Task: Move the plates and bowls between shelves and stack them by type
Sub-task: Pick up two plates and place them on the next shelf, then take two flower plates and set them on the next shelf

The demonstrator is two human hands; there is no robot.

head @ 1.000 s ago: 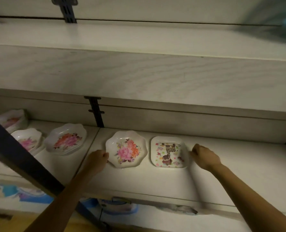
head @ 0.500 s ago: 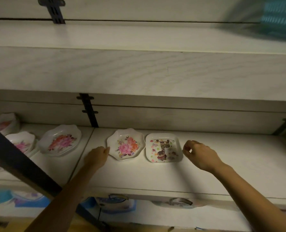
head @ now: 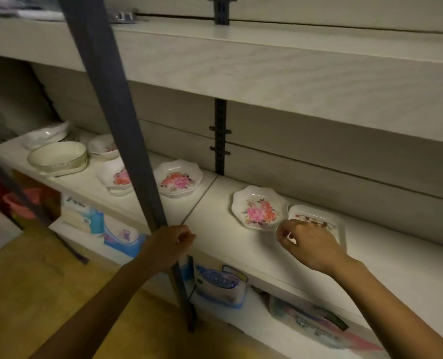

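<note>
Post (head: pixel 116 120) before floral plates (head: pixel 178 179)

The shelf (head: pixel 215 237) is pale, off-white with a faint wood grain. The dark blue-grey upright post (head: pixel 116 120) crosses it. Just right of the post sits a white scalloped plate (head: pixel 178 181) with an orange and pink flower print. Further right of the post, another white scalloped plate (head: pixel 259 208) carries pink and orange flowers with green leaves. Beyond that, a white rectangular plate (head: pixel 329 224) shows a small multicoloured pattern, too partly hidden to read. Left of the post, a cream oval dish (head: pixel 58 158) has a pale patterned band at its base. The floor (head: pixel 33 281) below is yellow-brown wood.
</note>
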